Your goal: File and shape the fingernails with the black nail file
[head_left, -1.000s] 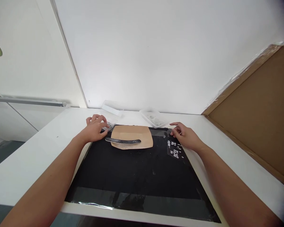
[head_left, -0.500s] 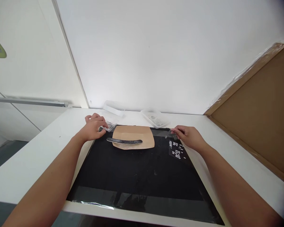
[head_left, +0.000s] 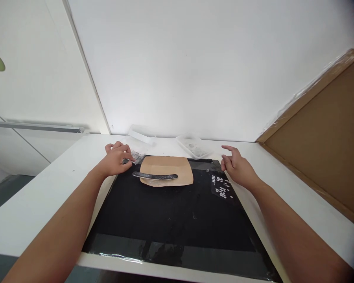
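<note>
My left hand (head_left: 115,159) is at the mat's far left corner, its thumb and fingers closed around the near edge of a small clear plastic case (head_left: 137,157) with thin lines inside. My right hand (head_left: 237,167) hovers by the far right corner, index finger stretched out, thumb apart from it and the other fingers curled; nothing shows in it. Between them a tan paper tray (head_left: 165,165) lies on the black mat (head_left: 165,216). A curved dark nail file (head_left: 155,176) rests across the tray's near left side.
Below my right hand, a clear sheet with small white pieces (head_left: 221,188) lies on the mat. Behind the mat stand a translucent tray (head_left: 193,147) and a clear plastic container (head_left: 140,135). A white wall (head_left: 185,70) rises behind; a brown framed panel (head_left: 321,129) leans on the right.
My right hand has lifted slightly off the mat's far right corner, and its pinched fingers have parted, index finger extending. My left hand stays nearly still at the case.
</note>
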Demonstrator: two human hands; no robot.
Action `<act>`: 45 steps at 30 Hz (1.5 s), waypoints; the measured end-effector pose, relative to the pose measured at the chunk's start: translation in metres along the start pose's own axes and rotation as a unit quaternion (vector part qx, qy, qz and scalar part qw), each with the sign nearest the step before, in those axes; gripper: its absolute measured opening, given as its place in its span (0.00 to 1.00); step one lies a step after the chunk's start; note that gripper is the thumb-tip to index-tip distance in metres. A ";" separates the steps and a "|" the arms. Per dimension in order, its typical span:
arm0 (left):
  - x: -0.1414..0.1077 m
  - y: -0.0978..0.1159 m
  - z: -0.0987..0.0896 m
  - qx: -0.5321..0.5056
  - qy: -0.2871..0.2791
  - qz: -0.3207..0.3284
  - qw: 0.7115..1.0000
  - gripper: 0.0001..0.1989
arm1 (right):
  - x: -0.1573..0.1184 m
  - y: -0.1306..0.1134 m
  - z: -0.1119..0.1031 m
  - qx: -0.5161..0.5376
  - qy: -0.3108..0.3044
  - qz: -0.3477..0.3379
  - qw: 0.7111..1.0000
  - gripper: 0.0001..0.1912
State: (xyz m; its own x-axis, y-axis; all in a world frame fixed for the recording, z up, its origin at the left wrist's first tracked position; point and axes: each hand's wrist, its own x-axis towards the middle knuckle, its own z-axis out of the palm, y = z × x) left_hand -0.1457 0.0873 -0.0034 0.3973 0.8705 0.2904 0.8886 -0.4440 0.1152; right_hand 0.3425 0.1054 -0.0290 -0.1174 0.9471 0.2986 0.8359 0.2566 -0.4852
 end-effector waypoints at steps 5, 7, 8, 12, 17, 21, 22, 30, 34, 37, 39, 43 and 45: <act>0.000 0.000 0.001 0.000 -0.010 0.001 1.000 0.13 | 0.000 0.001 0.002 0.010 -0.017 0.000 1.000 0.27; 0.000 0.001 0.000 0.001 -0.009 0.003 1.000 0.13 | 0.000 0.002 0.002 0.012 -0.020 -0.007 1.000 0.28; 0.000 0.001 0.000 0.001 -0.007 0.005 1.000 0.13 | 0.000 0.002 0.002 0.013 -0.021 -0.010 1.000 0.28; -0.001 0.003 -0.004 0.001 0.013 0.011 1.000 0.13 | 0.000 0.003 0.002 0.015 -0.021 -0.016 1.000 0.28; -0.002 0.006 -0.011 -0.011 0.024 0.009 1.000 0.13 | -0.001 0.002 0.002 0.014 -0.028 -0.011 0.999 0.29; -0.002 0.006 -0.010 -0.022 0.011 0.015 1.000 0.13 | -0.001 0.002 0.002 0.015 -0.029 -0.007 0.999 0.28; -0.001 0.006 -0.009 -0.024 0.009 0.015 1.000 0.13 | -0.001 0.002 0.001 0.015 -0.027 -0.008 0.999 0.29; -0.001 0.002 -0.003 -0.033 -0.009 -0.007 0.999 0.10 | -0.001 0.000 0.000 0.008 -0.033 -0.005 0.999 0.29; -0.001 -0.001 0.000 -0.033 -0.016 -0.012 0.999 0.11 | -0.001 0.000 0.000 0.011 -0.031 -0.009 0.999 0.29; -0.002 -0.003 0.002 -0.031 -0.016 -0.014 0.999 0.12 | -0.001 -0.001 0.000 0.010 -0.032 -0.005 0.999 0.28; -0.002 -0.004 0.003 -0.029 -0.015 -0.013 0.999 0.13 | -0.001 -0.001 0.000 0.007 -0.033 -0.004 0.999 0.28; -0.001 -0.006 0.006 -0.024 -0.010 -0.013 1.000 0.14 | -0.001 -0.002 0.000 0.004 -0.032 -0.005 0.999 0.28; -0.002 -0.006 0.007 -0.023 -0.006 -0.013 1.000 0.15 | -0.001 -0.002 0.000 0.005 -0.032 -0.005 0.999 0.28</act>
State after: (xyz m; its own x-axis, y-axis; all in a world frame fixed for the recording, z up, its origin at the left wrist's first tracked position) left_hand -0.1505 0.0902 -0.0108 0.3770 0.8841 0.2760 0.8873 -0.4302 0.1662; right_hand 0.3413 0.1037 -0.0287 -0.1601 0.9547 0.2506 0.8293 0.2678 -0.4904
